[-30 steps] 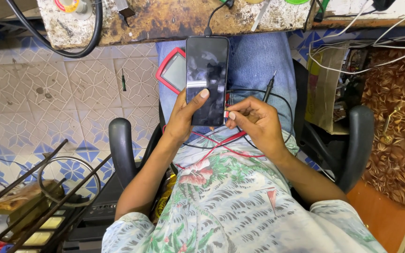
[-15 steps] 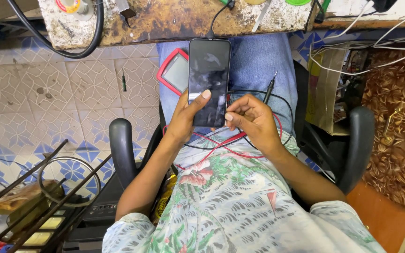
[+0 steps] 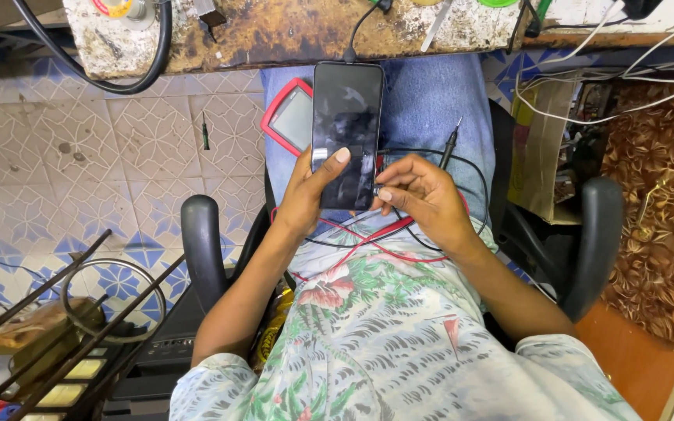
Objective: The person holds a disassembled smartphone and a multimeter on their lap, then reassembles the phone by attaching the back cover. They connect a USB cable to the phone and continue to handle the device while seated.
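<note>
My left hand (image 3: 306, 195) grips a black smartphone (image 3: 346, 117) from its left side, thumb laid across the dark screen. A black cable plugs into the phone's top end. My right hand (image 3: 423, 199) pinches the phone's lower right edge with fingertips. Both hands hover over my lap, above blue jeans. A red-framed multimeter (image 3: 289, 117) lies on my left thigh, partly behind the phone. A black test probe (image 3: 449, 148) rests on my right thigh, with red and black leads (image 3: 368, 242) trailing under my hands.
A worn, stained workbench edge (image 3: 290, 31) runs across the top with a thick black cable (image 3: 130, 78). Black chair armrests (image 3: 200, 242) flank me. A small screwdriver (image 3: 205, 132) lies on the tiled floor. Wires and cardboard sit at right, a metal rack at lower left.
The phone and both hands have shifted slightly; my right fingertips have slid a little down along the phone's right edge. The grip stays the same.
</note>
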